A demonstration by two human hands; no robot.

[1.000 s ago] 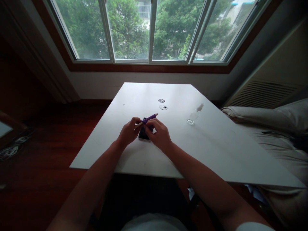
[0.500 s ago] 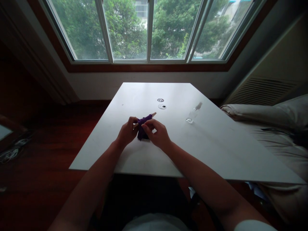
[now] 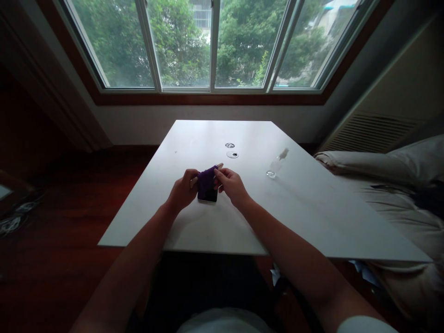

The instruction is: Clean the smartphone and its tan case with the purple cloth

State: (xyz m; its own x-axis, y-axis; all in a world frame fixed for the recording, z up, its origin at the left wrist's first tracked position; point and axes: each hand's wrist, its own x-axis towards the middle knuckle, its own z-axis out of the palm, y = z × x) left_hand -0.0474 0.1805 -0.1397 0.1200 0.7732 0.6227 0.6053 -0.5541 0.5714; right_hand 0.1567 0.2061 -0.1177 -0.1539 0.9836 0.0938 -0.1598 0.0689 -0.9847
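Note:
A purple cloth (image 3: 207, 175) lies over the upper part of a dark, flat, glossy rectangle with a pale lower edge, which looks like a phone (image 3: 208, 195). My left hand (image 3: 183, 188) is closed at its upper left side, thumb in front, other fingers partly hidden behind. My right hand (image 3: 231, 185) pinches the cloth at its right edge between thumb and fingers. A pale tip pokes out beyond the cloth's upper right corner; I cannot tell what it is.
A clear spray bottle (image 3: 275, 166) stands on the white table (image 3: 294, 222) to the right. Two small round flat pieces, one a dark-rimmed disc (image 3: 229, 145) and one a pale disc (image 3: 230, 155), lie beyond my hands. A bed-like padded seat (image 3: 367, 180) adjoins the table's right side.
My right hand has moved slightly right and upward with the cloth's edge. The bunched cloth now spreads flatter, showing more of the dark glossy surface. My left hand has stayed nearly still.

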